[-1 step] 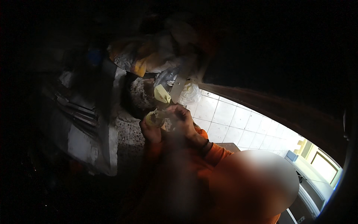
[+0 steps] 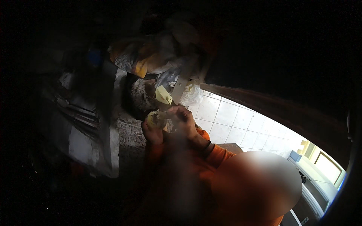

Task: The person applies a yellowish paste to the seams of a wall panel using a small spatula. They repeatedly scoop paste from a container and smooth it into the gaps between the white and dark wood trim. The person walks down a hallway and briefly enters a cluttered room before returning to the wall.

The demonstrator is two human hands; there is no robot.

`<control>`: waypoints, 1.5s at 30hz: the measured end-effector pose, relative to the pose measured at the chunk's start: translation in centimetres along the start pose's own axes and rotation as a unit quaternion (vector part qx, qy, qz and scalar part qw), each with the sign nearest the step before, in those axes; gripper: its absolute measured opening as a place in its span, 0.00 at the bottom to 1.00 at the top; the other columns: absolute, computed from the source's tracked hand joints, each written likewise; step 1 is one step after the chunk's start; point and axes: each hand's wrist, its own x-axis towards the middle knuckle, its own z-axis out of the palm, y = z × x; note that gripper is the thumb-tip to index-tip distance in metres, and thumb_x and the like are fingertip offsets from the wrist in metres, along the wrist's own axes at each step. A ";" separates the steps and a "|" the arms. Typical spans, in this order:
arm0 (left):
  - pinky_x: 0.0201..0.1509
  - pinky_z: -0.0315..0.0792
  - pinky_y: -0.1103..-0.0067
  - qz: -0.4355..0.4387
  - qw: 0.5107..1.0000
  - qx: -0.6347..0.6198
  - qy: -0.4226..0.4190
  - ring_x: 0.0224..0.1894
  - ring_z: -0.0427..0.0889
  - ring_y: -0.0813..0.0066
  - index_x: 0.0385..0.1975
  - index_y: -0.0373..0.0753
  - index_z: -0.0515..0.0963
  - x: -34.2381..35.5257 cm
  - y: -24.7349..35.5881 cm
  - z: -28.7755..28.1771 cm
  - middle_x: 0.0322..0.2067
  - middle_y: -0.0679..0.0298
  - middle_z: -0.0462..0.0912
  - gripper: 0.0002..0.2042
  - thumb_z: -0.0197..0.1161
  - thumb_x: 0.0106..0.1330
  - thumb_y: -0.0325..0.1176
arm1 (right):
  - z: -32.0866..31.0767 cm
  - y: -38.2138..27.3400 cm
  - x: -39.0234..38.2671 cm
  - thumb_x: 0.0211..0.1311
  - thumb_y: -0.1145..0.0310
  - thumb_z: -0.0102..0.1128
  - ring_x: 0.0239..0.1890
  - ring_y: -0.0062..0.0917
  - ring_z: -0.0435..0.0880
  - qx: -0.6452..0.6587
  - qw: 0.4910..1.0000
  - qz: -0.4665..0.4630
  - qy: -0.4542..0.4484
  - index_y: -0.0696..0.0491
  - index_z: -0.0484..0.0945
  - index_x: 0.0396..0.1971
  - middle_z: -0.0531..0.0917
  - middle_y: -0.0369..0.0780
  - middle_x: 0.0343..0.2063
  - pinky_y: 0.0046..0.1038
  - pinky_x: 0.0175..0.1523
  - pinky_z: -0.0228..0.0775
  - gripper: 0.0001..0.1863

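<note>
Still clasping a round yellowish piece (image 2: 151, 119) in the left hand (image 2: 152, 135), curling the right hand (image 2: 184, 118) beside it — pinching what, cannot tell — barely shifting since earlier.

One yellowish round piece (image 2: 152, 119), one white bag (image 2: 192, 95)

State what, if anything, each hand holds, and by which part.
The left hand holds a yellowish piece by its lower left side. The right hand is beside it; whether it grips anything cannot be told.
</note>
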 end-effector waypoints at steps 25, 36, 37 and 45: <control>0.44 0.85 0.61 -0.069 0.996 -0.044 -0.043 0.44 0.86 0.52 0.50 0.32 0.80 18.1 -1.7 -11.7 0.47 0.49 0.85 0.27 0.52 0.69 0.53 | -11.7 0.3 7.3 0.72 0.74 0.54 0.24 0.16 0.77 -0.058 0.967 -0.133 0.207 0.62 0.75 0.53 0.84 0.41 0.34 0.22 0.28 0.75 0.13; 0.41 0.82 0.61 -0.056 0.996 -0.053 0.044 0.42 0.86 0.56 0.52 0.40 0.80 9.9 3.4 -13.2 0.47 0.54 0.86 0.30 0.54 0.64 0.60 | -12.4 -0.6 7.6 0.66 0.72 0.65 0.33 0.24 0.84 0.100 0.960 -0.062 0.253 0.61 0.79 0.42 0.84 0.42 0.34 0.31 0.39 0.84 0.09; 0.40 0.83 0.60 -0.051 0.995 -0.074 0.039 0.42 0.86 0.53 0.52 0.37 0.80 9.8 3.2 -11.8 0.47 0.51 0.85 0.30 0.55 0.65 0.59 | -11.8 -0.9 7.8 0.66 0.73 0.65 0.33 0.25 0.84 0.107 0.965 -0.067 0.231 0.61 0.79 0.41 0.84 0.42 0.34 0.31 0.41 0.84 0.08; 0.42 0.81 0.60 -0.026 0.999 -0.012 -0.022 0.41 0.86 0.50 0.50 0.31 0.77 9.7 7.1 4.8 0.46 0.46 0.84 0.31 0.45 0.74 0.58 | -4.1 -10.1 6.1 0.63 0.78 0.67 0.34 0.26 0.84 0.081 0.996 -0.026 0.026 0.62 0.81 0.45 0.85 0.42 0.34 0.31 0.43 0.83 0.11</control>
